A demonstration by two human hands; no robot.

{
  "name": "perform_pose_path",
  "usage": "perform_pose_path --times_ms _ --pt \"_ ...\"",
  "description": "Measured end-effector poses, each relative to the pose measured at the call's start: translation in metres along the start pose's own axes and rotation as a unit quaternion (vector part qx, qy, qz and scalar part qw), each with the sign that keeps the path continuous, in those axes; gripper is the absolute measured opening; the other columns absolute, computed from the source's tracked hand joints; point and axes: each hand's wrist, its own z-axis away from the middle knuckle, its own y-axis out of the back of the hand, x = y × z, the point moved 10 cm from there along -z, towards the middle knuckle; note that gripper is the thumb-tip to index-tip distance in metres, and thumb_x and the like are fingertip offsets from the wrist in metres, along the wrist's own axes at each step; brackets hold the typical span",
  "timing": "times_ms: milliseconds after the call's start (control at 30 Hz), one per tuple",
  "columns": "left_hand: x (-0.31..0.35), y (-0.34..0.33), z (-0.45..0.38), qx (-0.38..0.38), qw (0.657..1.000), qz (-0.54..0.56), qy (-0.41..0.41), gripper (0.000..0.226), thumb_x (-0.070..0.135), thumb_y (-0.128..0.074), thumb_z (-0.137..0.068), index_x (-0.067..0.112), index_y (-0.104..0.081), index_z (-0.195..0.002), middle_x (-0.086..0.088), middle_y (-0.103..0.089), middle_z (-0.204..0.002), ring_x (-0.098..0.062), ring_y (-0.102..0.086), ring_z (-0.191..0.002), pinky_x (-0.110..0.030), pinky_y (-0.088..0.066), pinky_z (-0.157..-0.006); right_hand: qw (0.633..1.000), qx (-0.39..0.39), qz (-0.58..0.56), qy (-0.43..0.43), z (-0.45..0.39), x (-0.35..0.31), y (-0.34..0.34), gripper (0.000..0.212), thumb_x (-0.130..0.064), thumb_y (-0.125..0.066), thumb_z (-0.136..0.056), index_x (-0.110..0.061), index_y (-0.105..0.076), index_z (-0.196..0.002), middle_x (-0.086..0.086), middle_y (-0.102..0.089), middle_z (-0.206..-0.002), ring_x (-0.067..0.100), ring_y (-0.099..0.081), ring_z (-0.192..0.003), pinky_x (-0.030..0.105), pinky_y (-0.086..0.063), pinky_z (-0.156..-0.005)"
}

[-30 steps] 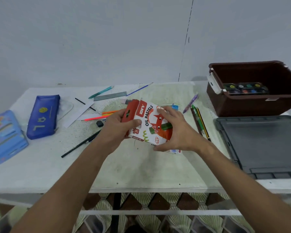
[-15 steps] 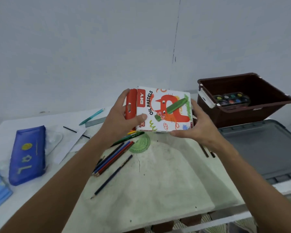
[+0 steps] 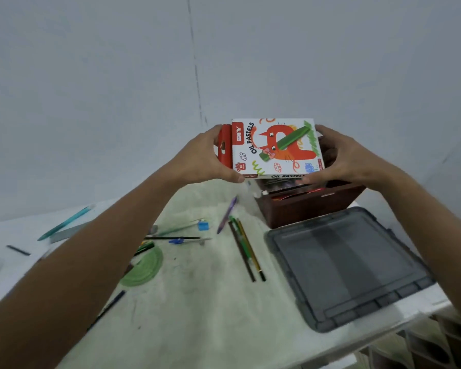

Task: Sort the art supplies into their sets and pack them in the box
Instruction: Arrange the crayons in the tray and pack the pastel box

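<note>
Reaching out with both arms stretched forward and slightly up, the person has the oil pastels box (image 3: 276,147) pinched between two hands right above the brown box (image 3: 304,209). The left hand (image 3: 205,158) is curled round the red spine edge, thumb tucked under the near corner. The right hand (image 3: 341,158) cups the opposite edge, fingers wrapped behind and thumb under the near side — so both are closed on the pack, neither gripping anything else. The pack faces up at the camera, cat drawing and lettering readable, roughly level.

The brown box sits at the far right of the worktop (image 3: 210,302), mostly hidden behind the pack; something colourful lies inside it but it's too blurred to make out. Its dark grey lid (image 3: 349,265) lies flat just in front of it. Left of the lid there's a bundle of pencils (image 3: 246,251), then a purple pen (image 3: 228,214), a small blue sharpener (image 3: 203,226), a blue pen (image 3: 188,241) and a green protractor (image 3: 143,267) partly under the left forearm. A teal pen (image 3: 64,223) lies far left of the brown box.

Compared with half a second ago, the pack has travelled right — it was over the middle of the worktop, clear of the brown box, and now hovers over it. The grip looks the same.
</note>
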Motion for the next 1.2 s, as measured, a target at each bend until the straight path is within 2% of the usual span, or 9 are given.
perform_pose_path --times_ms 167,267,367,500,633,833,900,1100,1200 --pt "0.016 -0.061 -0.049 -0.023 0.999 -0.009 0.024 0.101 0.032 -0.092 -0.056 0.024 -0.036 -0.139 0.024 -0.051 -0.103 -0.009 -0.059 -0.103 -0.025 -0.048 -0.083 0.997 -0.054 0.045 -0.042 -0.02 0.068 0.043 0.091 -0.028 -0.091 -0.058 -0.033 -0.042 -0.135 -0.01 -0.066 -0.111 0.007 -0.063 -0.102 0.031 -0.051 -0.092" --pt "0.007 -0.094 -0.073 -0.056 0.996 -0.018 0.06 0.111 0.031 -0.092 -0.058 0.018 -0.023 -0.145 0.015 -0.049 -0.113 -0.01 -0.052 -0.105 -0.027 -0.043 -0.086 0.994 -0.081 0.056 -0.051 -0.029 0.1 0.052 0.093 -0.027 -0.092 -0.057 -0.03 -0.042 -0.135 -0.009 -0.065 -0.112 0.011 -0.062 -0.105 0.035 -0.051 -0.093" --pt "-0.003 -0.115 -0.093 -0.084 0.992 -0.051 0.081 0.107 0.035 -0.092 -0.057 0.019 -0.028 -0.141 0.014 -0.053 -0.11 -0.013 -0.055 -0.105 -0.027 -0.044 -0.083 0.991 -0.088 0.08 -0.054 -0.041 0.125 0.055 0.097 -0.024 -0.091 -0.058 -0.029 -0.037 -0.139 -0.01 -0.06 -0.113 0.011 -0.058 -0.106 0.034 -0.049 -0.093" --pt "-0.017 -0.13 -0.111 -0.111 0.983 -0.128 0.077 0.099 0.047 -0.091 -0.051 0.029 -0.038 -0.132 0.01 -0.058 -0.122 -0.014 -0.055 -0.111 -0.032 -0.047 -0.093 0.984 -0.107 0.131 -0.053 -0.055 0.148 0.048 0.098 -0.027 -0.092 -0.058 -0.026 -0.035 -0.138 -0.023 -0.053 -0.104 0.005 -0.055 -0.098 0.029 -0.045 -0.09" --pt "-0.031 -0.144 -0.124 -0.134 0.951 -0.26 0.103 0.105 0.065 -0.084 -0.047 0.029 -0.034 -0.133 0.009 -0.054 -0.128 -0.02 -0.049 -0.12 -0.051 -0.031 -0.108 0.977 -0.146 0.149 -0.049 -0.072 0.161 0.031 0.09 -0.026 -0.09 -0.061 -0.024 -0.038 -0.134 -0.02 -0.054 -0.107 0.004 -0.053 -0.1 0.027 -0.043 -0.092" --pt "-0.046 -0.164 -0.132 -0.19 0.913 -0.34 0.119 0.094 0.075 -0.075 -0.053 0.026 -0.045 -0.128 0.007 -0.059 -0.123 -0.021 -0.051 -0.117 -0.044 -0.026 -0.103 0.958 -0.217 0.168 -0.085 -0.094 0.186 0.012 0.088 -0.026 -0.091 -0.059 -0.022 -0.042 -0.133 -0.009 -0.058 -0.119 0.014 -0.054 -0.113 0.03 -0.045 -0.095" --pt "-0.052 -0.167 -0.133 -0.208 0.893 -0.38 0.123 0.09 0.08 -0.069 -0.054 0.027 -0.049 -0.123 0.007 -0.061 -0.116 -0.02 -0.052 -0.114 -0.051 -0.023 -0.108 0.952 -0.232 0.176 -0.096 -0.096 0.191 0.007 0.088 -0.029 -0.09 -0.059 -0.022 -0.043 -0.133 -0.009 -0.059 -0.119 0.014 -0.055 -0.114 0.03 -0.046 -0.096" --pt "-0.052 -0.164 -0.13 -0.191 0.853 -0.474 0.103 0.097 0.088 -0.059 -0.055 0.025 -0.052 -0.129 -0.001 -0.051 -0.128 -0.027 -0.038 -0.125 -0.063 -0.014 -0.109 0.957 -0.195 0.188 -0.1 -0.094 0.199 0.006 0.087 -0.027 -0.09 -0.061 -0.017 -0.045 -0.135 -0.007 -0.058 -0.12 0.013 -0.057 -0.107 0.027 -0.05 -0.087" --pt "-0.052 -0.168 -0.128 -0.19 0.859 -0.467 0.089 0.102 0.089 -0.058 -0.054 0.03 -0.046 -0.136 0.001 -0.05 -0.132 -0.027 -0.036 -0.129 -0.066 -0.009 -0.109 0.96 -0.177 0.195 -0.1 -0.091 0.201 0.005 0.087 -0.026 -0.089 -0.062 -0.015 -0.044 -0.136 -0.002 -0.056 -0.127 0.015 -0.056 -0.11 0.03 -0.05 -0.091"
